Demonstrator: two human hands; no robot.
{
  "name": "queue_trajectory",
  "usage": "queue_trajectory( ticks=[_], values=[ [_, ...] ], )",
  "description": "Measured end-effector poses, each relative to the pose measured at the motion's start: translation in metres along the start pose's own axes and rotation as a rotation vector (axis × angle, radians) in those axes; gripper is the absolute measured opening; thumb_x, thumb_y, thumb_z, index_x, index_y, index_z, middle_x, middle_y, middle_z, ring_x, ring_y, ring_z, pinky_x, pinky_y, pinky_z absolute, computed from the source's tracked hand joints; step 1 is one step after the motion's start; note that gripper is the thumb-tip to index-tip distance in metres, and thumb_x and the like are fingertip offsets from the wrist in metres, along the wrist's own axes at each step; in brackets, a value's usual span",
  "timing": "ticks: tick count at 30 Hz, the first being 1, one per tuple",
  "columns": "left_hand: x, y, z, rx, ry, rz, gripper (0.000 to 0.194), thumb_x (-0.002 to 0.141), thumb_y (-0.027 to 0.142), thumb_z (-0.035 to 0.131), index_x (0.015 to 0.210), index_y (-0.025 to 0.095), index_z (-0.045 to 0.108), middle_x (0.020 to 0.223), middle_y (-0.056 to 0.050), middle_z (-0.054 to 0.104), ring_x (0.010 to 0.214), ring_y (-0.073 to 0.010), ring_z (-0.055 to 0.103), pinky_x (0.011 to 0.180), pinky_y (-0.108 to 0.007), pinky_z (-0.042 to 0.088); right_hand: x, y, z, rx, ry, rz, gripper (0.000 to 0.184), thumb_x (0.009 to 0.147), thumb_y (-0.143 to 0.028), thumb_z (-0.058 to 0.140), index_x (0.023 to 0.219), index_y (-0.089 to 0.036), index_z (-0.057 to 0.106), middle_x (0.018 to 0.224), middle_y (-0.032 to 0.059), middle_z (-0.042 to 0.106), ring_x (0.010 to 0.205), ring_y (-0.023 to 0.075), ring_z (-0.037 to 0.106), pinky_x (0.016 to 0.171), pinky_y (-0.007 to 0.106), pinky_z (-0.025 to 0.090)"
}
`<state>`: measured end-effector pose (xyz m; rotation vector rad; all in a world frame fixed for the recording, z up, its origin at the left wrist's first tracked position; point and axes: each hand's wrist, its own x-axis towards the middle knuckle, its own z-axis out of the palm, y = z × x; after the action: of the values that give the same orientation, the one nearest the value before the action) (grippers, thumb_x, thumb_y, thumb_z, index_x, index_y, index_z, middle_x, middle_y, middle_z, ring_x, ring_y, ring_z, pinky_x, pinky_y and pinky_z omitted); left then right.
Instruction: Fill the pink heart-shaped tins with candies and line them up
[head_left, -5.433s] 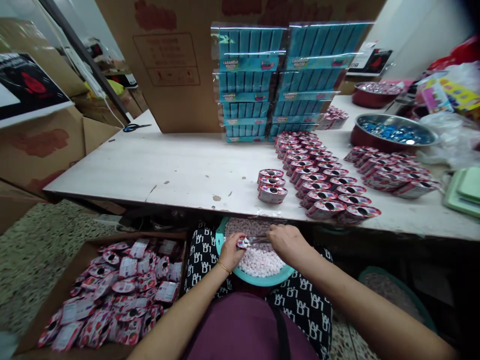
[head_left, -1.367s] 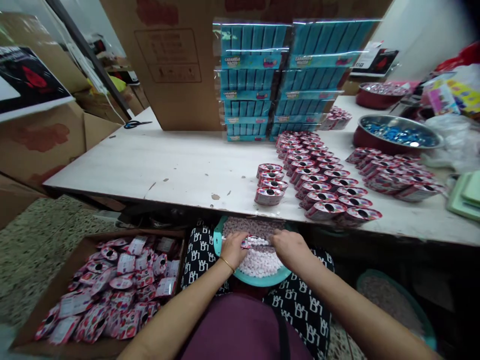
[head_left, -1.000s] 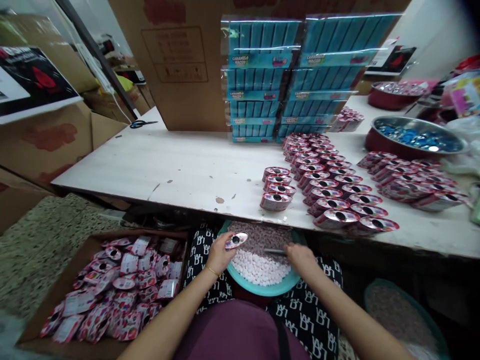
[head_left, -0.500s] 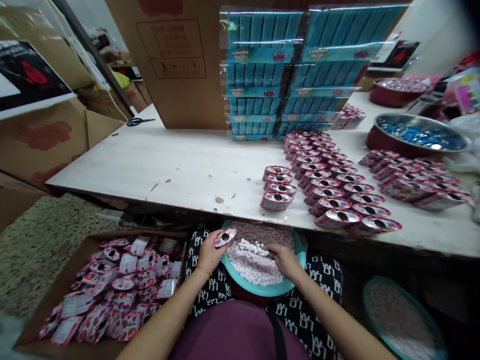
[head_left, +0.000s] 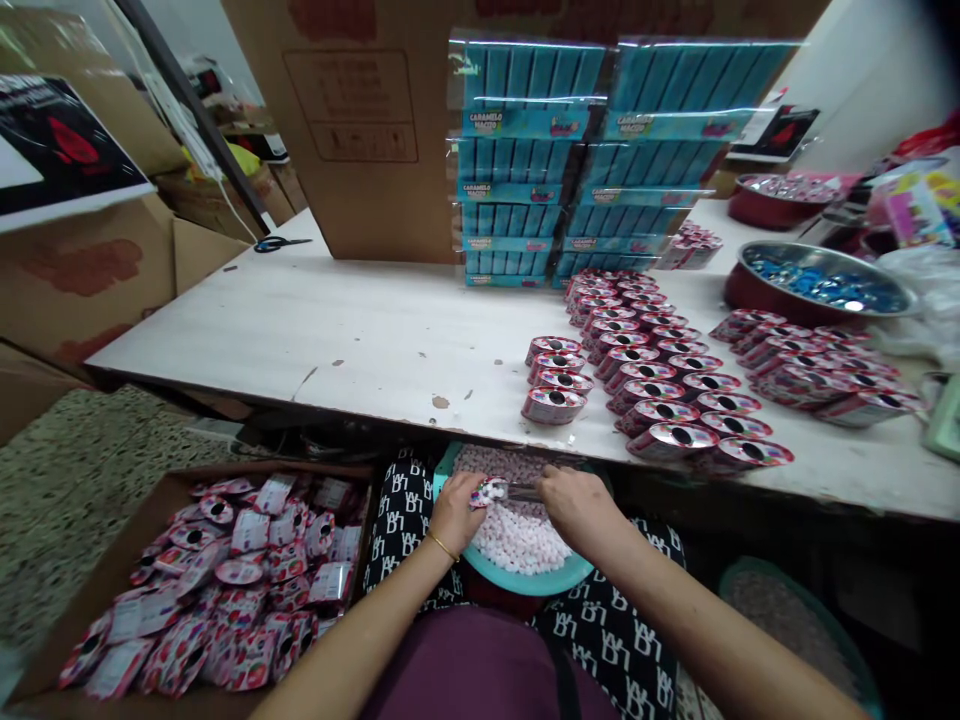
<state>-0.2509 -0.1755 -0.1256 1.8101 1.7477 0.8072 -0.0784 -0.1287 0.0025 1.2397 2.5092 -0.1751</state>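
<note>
A teal bowl point(head_left: 525, 583) of small white and pink candies point(head_left: 517, 540) rests on my lap under the table edge. My left hand point(head_left: 456, 513) is closed on a small pink foil container point(head_left: 489, 491), held over the bowl. My right hand point(head_left: 574, 503) is closed on a thin metal scoop point(head_left: 523, 491) whose tip meets the container's hole. On the table just above stand rows of filled pink containers point(head_left: 652, 385), the nearest short row point(head_left: 553, 378) left of the others.
A cardboard box point(head_left: 112, 570) on the floor at my left holds several pink containers. Stacked blue candy packs point(head_left: 585, 160) and a large carton point(head_left: 360, 120) stand at the table's back. Metal bowls point(head_left: 817, 285) sit at the right. Scissors point(head_left: 279, 243) lie far left. Another teal bowl point(head_left: 802, 620) is on the floor right.
My left hand has lowered the pink container back over the bowl. My right hand came up from the candies and brought the scoop to the container's hole.
</note>
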Motion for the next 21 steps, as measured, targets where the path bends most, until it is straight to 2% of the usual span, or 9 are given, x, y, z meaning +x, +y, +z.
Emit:
queue_trajectory(
  ticks=[3, 6, 10, 14, 18, 21],
  values=[
    [-0.002, 0.001, -0.005, -0.012, 0.002, -0.013, 0.042, 0.061, 0.006, 0.054, 0.102, 0.016, 0.055, 0.099, -0.006, 0.058, 0.095, -0.0188, 0.05, 0.085, -0.033, 0.041, -0.006, 0.006, -0.004, -0.008, 0.041, 0.002, 0.025, 0.078, -0.01, 0.036, 0.084, -0.018, 0.059, 0.085, 0.0081, 0.059, 0.077, 0.0172, 0.056, 0.058, 0.024, 0.036],
    [-0.005, 0.01, -0.015, 0.027, -0.012, 0.022, 0.044, 0.062, 0.007, 0.053, 0.104, 0.018, 0.054, 0.101, -0.006, 0.057, 0.095, -0.0191, 0.049, 0.085, -0.033, 0.04, -0.019, 0.027, 0.004, 0.043, 0.068, 0.08, 0.031, 0.077, -0.008, 0.035, 0.093, -0.022, 0.058, 0.09, 0.0051, 0.059, 0.079, 0.0142, 0.056, 0.057, 0.022, 0.035],
    [0.002, 0.03, -0.034, 0.208, -0.044, 0.145, 0.051, 0.064, 0.007, 0.053, 0.112, 0.024, 0.049, 0.111, -0.005, 0.052, 0.106, -0.0219, 0.042, 0.089, -0.037, 0.036, -0.039, 0.061, 0.035, 0.17, 0.023, 0.234, 0.039, 0.079, -0.011, 0.031, 0.104, -0.029, 0.055, 0.095, 0.0019, 0.059, 0.08, 0.013, 0.058, 0.056, 0.022, 0.034],
    [0.014, 0.046, -0.053, 0.292, -0.054, 0.14, 0.048, 0.065, 0.007, 0.053, 0.109, 0.025, 0.051, 0.107, -0.005, 0.054, 0.103, -0.0217, 0.044, 0.084, -0.036, 0.038, -0.052, 0.075, 0.062, 0.283, 0.007, 0.288, 0.04, 0.081, -0.014, 0.028, 0.106, -0.029, 0.055, 0.092, 0.0014, 0.059, 0.081, 0.0149, 0.058, 0.059, 0.024, 0.036],
    [0.027, 0.069, -0.066, 0.117, -0.016, 0.207, 0.048, 0.065, 0.008, 0.054, 0.11, 0.023, 0.049, 0.106, -0.005, 0.052, 0.1, -0.0195, 0.046, 0.086, -0.034, 0.038, -0.055, 0.077, 0.072, 0.391, 0.066, 0.283, 0.041, 0.081, -0.015, 0.027, 0.108, -0.029, 0.055, 0.092, 0.0006, 0.06, 0.085, 0.016, 0.058, 0.065, 0.025, 0.038],
    [0.051, 0.089, -0.056, -0.091, -0.016, 0.234, 0.038, 0.068, 0.014, 0.055, 0.105, 0.02, 0.048, 0.098, -0.004, 0.054, 0.092, -0.016, 0.051, 0.081, -0.029, 0.041, -0.052, 0.077, 0.078, 0.454, 0.102, 0.288, 0.04, 0.082, -0.018, 0.027, 0.107, -0.03, 0.055, 0.091, 0.0006, 0.06, 0.086, 0.016, 0.057, 0.068, 0.025, 0.039]
  ],
)
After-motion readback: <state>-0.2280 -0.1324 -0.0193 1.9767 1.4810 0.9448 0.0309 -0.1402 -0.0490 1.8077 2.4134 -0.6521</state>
